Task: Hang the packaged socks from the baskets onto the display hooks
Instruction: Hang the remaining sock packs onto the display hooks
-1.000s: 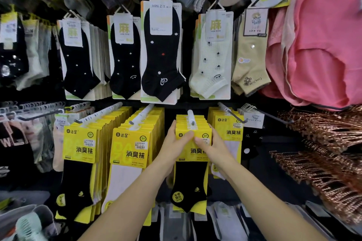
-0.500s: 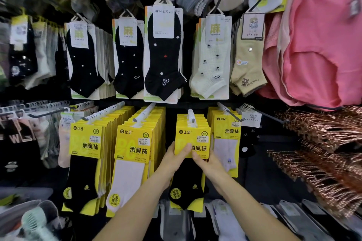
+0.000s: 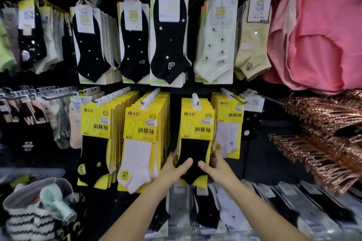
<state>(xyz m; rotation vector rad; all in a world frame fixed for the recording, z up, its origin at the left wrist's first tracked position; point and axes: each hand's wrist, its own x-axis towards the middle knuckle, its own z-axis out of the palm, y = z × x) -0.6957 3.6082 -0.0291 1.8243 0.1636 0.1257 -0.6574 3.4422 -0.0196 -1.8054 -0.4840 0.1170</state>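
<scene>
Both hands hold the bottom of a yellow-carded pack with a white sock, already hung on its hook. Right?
The sock is black, not white, as the head view shows. The left hand and right hand hold the bottom of the yellow-carded pack, already hung on its hook.

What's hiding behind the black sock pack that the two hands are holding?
More yellow packs hang behind the black sock pack on the same hook; only their top edges peek out. Which socks they hold is covered, so I cannot tell.
</scene>
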